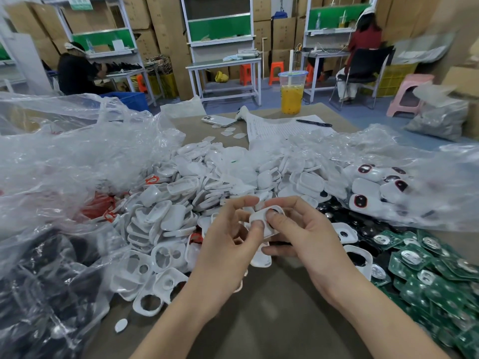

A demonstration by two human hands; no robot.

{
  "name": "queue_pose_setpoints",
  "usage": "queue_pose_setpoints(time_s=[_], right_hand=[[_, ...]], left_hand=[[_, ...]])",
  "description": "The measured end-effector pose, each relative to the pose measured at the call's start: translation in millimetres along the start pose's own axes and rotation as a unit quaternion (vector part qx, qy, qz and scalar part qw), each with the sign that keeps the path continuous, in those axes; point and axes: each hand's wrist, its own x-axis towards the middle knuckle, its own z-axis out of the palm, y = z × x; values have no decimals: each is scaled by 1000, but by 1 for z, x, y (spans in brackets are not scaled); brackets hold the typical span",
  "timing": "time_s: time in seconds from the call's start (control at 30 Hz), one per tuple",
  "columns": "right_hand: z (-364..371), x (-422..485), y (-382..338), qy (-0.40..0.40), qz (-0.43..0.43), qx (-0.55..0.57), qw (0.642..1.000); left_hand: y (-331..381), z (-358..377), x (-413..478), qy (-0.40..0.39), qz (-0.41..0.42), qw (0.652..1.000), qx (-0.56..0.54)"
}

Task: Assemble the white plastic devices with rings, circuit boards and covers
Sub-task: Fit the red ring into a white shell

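Observation:
Both hands hold one white plastic shell [262,219] above the table's middle. My left hand [228,237] pinches its left end, thumb on top. My right hand [300,229] grips its right end, with the thumb pressing at the round opening. A big heap of white shells and covers [181,203] lies behind and to the left. Green circuit boards [427,270] are piled at the right. Red rings [108,216] show among the shells at the left. Finished white devices with dark red-rimmed openings [373,185] sit in a clear bag at the right.
Crumpled clear plastic bags [64,156] cover the left and right of the brown table [259,320]. A phone [219,121], papers with a pen [313,123] and a cup of orange drink [292,93] stand at the far edge. People sit at benches behind.

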Motion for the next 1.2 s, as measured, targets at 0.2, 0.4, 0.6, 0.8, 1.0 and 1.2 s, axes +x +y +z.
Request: queue_pose_setpoints(time_s=[0.2, 0.4, 0.6, 0.8, 1.0, 1.2], right_hand=[[0, 2, 0, -8, -12, -6, 1000], [-2, 4, 2, -10, -14, 14, 1000], [0, 4, 4, -10, -30, 4, 999], [2, 3, 4, -3, -40, -6, 999], [2, -3, 2, 1, -81, -82, 993], [-1, -31, 4, 45, -89, -138, 985]], left_hand=[[-1, -2, 1, -15, -2, 1000, 20], [0, 0, 0, -10, 5, 1000, -6], [1, 0, 0, 19, 5, 1000, 7], [-6, -2, 1, 50, 35, 995, 79], [-6, -6, -1, 40, 87, 977, 188], [-2, 4, -26, 49, 127, 947, 292]])
